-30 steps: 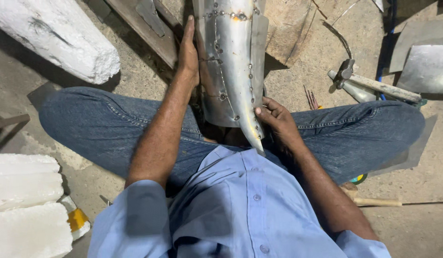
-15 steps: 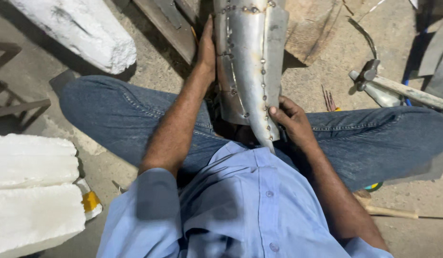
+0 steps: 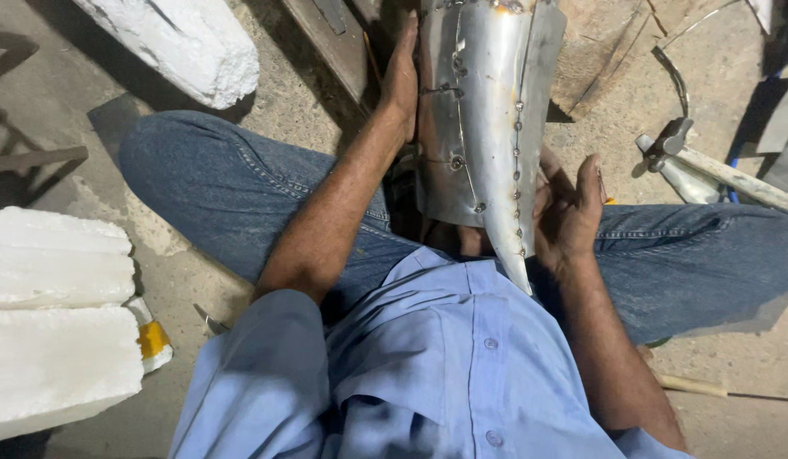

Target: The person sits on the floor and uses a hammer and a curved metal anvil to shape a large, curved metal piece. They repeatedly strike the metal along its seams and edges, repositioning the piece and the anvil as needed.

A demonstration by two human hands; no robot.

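A long shiny sheet-metal piece (image 3: 487,127) with riveted seams tapers to a point over my lap. My left hand (image 3: 402,81) lies flat against its left side, fingers stretched along the metal. My right hand (image 3: 568,212) cups the lower right edge near the pointed end, thumb up. I sit cross-legged on the floor in blue jeans and a light blue shirt. The far end of the piece runs out of view at the top.
White foam blocks lie at the left (image 3: 58,340) and upper left (image 3: 185,47). A hammer (image 3: 708,170) rests on the floor at the right. Wooden planks (image 3: 326,42) and a bent metal strip (image 3: 679,59) lie beyond my knees.
The view has shifted so the metal piece sits further right and closer. My right hand has slid up along its right edge; my left hand stays pressed on its left side.
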